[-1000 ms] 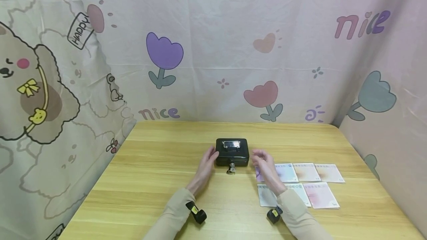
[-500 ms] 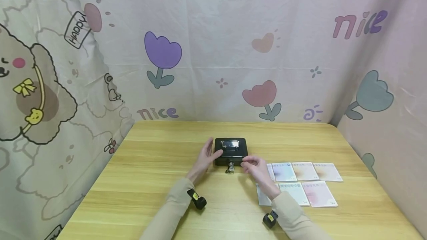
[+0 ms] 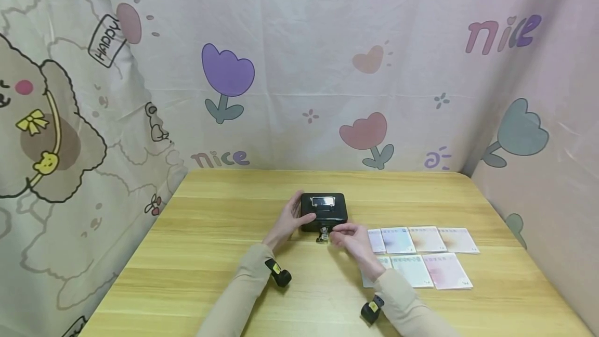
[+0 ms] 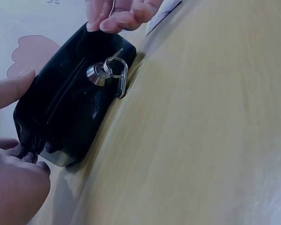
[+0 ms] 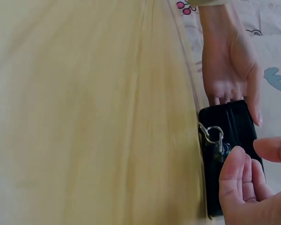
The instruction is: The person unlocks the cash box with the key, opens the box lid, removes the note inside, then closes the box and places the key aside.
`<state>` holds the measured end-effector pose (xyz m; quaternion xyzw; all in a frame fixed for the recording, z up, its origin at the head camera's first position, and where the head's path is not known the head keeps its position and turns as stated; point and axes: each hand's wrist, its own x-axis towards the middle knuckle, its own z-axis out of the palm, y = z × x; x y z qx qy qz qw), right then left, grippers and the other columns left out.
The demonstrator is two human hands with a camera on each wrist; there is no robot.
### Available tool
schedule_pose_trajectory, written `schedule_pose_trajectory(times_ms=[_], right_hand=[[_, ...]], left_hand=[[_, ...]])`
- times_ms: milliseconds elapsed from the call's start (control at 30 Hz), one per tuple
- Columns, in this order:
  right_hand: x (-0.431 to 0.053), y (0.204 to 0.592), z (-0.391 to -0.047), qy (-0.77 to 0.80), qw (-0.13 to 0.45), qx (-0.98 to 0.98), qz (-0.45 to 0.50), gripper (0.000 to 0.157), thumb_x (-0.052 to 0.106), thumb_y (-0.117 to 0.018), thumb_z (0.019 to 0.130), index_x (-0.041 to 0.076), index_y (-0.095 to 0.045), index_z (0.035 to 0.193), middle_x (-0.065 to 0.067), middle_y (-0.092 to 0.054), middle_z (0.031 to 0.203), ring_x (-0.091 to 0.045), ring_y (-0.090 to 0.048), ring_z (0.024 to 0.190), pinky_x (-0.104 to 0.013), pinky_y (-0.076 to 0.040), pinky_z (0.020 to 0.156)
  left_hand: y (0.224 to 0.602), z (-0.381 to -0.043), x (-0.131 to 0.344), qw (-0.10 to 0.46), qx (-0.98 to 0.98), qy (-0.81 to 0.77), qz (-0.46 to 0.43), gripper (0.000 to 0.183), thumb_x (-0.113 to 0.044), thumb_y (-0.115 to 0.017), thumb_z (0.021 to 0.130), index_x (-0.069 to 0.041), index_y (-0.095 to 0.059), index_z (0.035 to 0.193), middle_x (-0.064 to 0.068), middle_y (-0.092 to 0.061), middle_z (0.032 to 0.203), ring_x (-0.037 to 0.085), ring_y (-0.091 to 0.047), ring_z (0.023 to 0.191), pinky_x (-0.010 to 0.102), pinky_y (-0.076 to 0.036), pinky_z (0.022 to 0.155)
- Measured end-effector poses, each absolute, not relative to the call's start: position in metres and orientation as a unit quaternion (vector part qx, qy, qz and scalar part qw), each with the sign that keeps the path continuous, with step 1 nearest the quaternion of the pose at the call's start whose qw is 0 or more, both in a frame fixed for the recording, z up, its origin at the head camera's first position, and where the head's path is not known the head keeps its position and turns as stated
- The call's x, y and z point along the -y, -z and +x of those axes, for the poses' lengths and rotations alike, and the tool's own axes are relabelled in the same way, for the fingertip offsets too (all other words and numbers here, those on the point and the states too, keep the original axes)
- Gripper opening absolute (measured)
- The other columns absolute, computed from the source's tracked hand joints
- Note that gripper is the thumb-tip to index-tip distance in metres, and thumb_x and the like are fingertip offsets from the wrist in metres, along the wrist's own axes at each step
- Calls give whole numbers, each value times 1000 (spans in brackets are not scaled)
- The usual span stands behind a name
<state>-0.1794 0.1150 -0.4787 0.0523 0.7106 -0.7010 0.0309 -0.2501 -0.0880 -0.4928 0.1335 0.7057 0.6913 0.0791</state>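
Note:
A black cash box (image 3: 330, 217) with a silver lid handle stands on the wooden table, its lid down. My left hand (image 3: 284, 227) holds its left end, thumb over the lid and fingers along the side. From the front lock hang keys on a ring (image 3: 322, 236); the left wrist view shows the ring (image 4: 116, 68) beside the round lock (image 4: 98, 75). Just right of the lock is my right hand (image 3: 356, 246), fingers loosely bent. In the right wrist view a gap shows between its thumb (image 5: 274, 149) and index finger, with nothing held.
Right of the box, banknote-like paper stacks lie in two rows, among them a blue one (image 3: 398, 240), an orange one (image 3: 427, 239) and a pink one (image 3: 446, 271). The right forearm partly covers the nearer row. A patterned cloth (image 3: 281, 134) hangs behind the table (image 3: 224, 212).
My right hand has moved left from beside the box to its front, near the lock. My left thumb has come onto the lid. The box stays in place.

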Motion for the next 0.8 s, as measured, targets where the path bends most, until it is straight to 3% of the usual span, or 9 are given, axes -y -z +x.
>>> schedule_pose_trajectory(times_ms=[267,433,800], right_hand=[[-110,487,-181,697,29,-714,64,25,-3,-74,82,-14,-67,103,-16,-74,82,-16,-67,66,-27,-61,65],[-108,489,-182,690,31,-720,57,26,-3,-73,83,-15,-65,104,-23,-73,87,-18,-68,67,-32,-63,67],[-108,496,-185,670,25,-741,46,23,-2,-77,80,-12,-67,98,-21,-74,82,-17,-69,64,-30,-62,64]], left_hand=[[491,-252,90,73,-734,-658,152,95,-17,-76,89,-1,-15,160,22,-12,168,38,-10,157,50,-10,129],[491,-252,92,70,-742,-648,158,96,-17,-76,89,1,-13,160,25,-11,168,42,-12,156,53,-13,127],[491,-248,94,65,-754,-633,163,97,-19,-76,89,2,-12,160,26,-11,167,44,-19,154,55,-17,127]])
